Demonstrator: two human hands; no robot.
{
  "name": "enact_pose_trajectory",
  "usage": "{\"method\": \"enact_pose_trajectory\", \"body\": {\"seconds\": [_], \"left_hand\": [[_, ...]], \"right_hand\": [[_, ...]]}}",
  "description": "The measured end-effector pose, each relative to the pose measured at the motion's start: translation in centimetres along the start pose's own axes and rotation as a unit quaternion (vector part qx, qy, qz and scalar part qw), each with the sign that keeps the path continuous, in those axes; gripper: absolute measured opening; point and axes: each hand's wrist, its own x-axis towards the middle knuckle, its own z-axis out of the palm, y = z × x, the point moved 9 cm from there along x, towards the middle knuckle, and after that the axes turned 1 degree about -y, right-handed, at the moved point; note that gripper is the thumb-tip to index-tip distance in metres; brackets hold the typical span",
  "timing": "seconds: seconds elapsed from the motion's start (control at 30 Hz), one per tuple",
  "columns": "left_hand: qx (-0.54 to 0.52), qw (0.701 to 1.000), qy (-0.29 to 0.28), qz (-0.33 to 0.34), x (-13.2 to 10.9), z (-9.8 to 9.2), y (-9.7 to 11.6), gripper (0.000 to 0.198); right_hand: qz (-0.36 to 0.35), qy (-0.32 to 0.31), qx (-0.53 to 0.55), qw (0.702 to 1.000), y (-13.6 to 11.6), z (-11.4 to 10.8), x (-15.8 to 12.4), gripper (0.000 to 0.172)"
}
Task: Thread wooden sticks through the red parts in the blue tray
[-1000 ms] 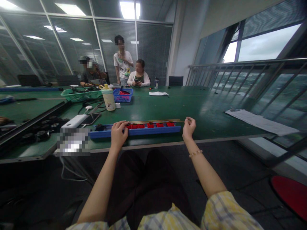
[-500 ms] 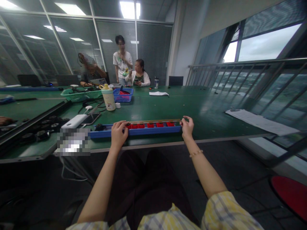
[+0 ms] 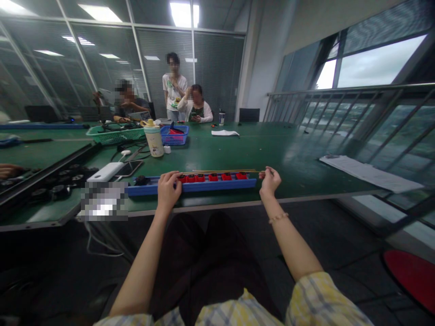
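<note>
- cream water bottle (image 3: pixel 154 144) with a yellow lid
- blue plastic basket (image 3: pixel 174 136)
- green plastic basket (image 3: pixel 115 135) of cables
- white power bank (image 3: pixel 105 172) touching a smartphone (image 3: pixel 129 167)
- paper sheets (image 3: pixel 369 174) on the green bench (image 3: pixel 282 147)

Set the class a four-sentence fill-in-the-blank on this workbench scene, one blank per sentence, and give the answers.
The left hand rests on a bar coloured ____.
The blocks along that bar are ____.
The hand pinching the end of the thin sticks is the person's ____ one.
The tabletop beneath them is ____.

blue; red; right; green
</note>
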Motion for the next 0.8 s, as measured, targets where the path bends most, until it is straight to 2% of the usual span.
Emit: {"method": "enact_pose_trajectory", "body": {"seconds": [0.3,0.6,0.8], "left_hand": [[0.002,1.0,-0.012,-0.016,0.1,0.1,0.0,0.03],[-0.004,1.0,-0.012,-0.016,0.1,0.1,-0.2,0.03],[0.0,1.0,-0.013,-0.009,0.2,0.1,-0.1,0.03]], "right_hand": [[-0.02,0.057,0.006,0.998,0.0,-1.1,0.3,0.017],[-0.075,0.055,-0.059,0.994,-1.3,-1.3,-0.2,0.021],[-0.061,0.046,-0.095,0.993,-1.3,-1.0,-0.3,0.017]]}}
